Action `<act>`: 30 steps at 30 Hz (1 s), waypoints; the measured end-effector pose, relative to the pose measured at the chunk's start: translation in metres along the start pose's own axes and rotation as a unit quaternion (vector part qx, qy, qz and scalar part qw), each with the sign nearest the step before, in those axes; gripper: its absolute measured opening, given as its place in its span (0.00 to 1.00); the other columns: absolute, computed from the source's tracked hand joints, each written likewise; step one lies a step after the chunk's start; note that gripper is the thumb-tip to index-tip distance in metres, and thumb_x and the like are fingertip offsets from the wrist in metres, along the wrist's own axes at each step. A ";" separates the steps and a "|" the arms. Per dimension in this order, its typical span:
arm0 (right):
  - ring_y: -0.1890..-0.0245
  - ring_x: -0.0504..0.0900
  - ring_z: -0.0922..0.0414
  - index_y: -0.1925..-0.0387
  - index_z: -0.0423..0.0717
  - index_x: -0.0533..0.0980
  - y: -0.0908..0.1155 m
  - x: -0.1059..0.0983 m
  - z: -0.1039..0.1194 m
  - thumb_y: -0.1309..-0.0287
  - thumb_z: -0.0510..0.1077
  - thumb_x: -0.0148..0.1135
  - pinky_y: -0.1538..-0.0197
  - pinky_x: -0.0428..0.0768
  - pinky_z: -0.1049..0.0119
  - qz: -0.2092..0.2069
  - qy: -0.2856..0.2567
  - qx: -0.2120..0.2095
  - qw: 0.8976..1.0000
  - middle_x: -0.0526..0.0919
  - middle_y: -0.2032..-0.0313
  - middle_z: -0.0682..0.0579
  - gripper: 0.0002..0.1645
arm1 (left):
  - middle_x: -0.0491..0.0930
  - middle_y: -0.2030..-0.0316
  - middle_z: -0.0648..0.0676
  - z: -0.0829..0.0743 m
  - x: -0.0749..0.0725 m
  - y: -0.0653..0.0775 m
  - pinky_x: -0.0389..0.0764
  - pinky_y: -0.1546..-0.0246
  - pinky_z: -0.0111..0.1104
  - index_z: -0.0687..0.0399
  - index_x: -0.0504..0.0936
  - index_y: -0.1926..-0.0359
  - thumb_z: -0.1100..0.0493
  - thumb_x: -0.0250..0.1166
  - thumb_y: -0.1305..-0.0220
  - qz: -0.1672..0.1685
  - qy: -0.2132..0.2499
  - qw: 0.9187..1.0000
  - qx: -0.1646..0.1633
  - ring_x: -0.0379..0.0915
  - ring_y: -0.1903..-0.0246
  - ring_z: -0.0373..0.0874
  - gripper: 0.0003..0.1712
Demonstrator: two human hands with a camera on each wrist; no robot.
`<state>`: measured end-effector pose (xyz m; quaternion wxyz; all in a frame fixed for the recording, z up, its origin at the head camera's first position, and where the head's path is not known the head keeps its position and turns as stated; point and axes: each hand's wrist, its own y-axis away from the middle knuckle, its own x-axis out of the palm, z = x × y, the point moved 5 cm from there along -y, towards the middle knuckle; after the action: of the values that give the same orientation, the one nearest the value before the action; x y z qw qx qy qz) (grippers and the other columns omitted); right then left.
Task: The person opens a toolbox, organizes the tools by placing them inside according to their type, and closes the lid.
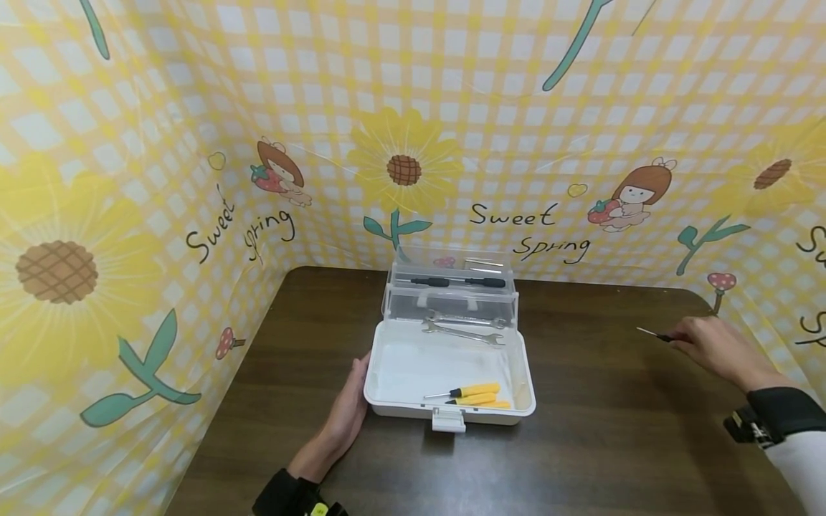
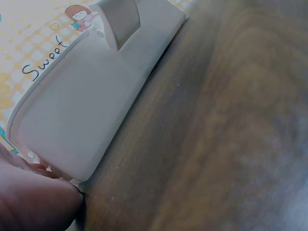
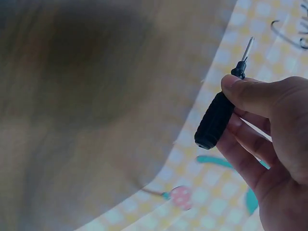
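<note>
A white toolbox with its clear lid raised stands on the table. My left hand lies against its left side; in the left wrist view the thumb touches the front corner. Off to the right, my right hand pinches a small black-handled screwdriver between thumb and fingers, its metal tip pointing away. Inside the box, yellow-handled screwdrivers lie at the front right. Two wrenches lie across the back. Black-handled tools rest in the clear upper tray.
The dark wooden table extends on both sides of the box. A yellow checked cloth with flower prints hangs behind the table and along its sides. The box's white latch hangs at the front.
</note>
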<state>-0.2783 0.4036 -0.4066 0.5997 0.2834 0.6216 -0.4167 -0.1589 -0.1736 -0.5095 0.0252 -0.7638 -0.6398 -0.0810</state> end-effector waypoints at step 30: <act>0.75 0.82 0.60 0.62 0.46 0.90 -0.072 -0.046 0.119 0.44 0.34 0.78 0.76 0.77 0.63 -0.037 0.030 -0.118 0.992 0.87 0.68 0.54 0.08 | 0.33 0.14 0.59 0.002 -0.001 -0.001 0.29 0.20 0.58 0.60 0.35 0.15 0.29 0.28 0.17 -0.001 0.002 1.000 -0.001 0.24 0.16 0.53 0.49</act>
<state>-0.2735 0.2732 -0.3409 0.5941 0.2001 0.6943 -0.3535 -0.1594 -0.1738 -0.5115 0.0255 -0.7629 -0.6407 -0.0827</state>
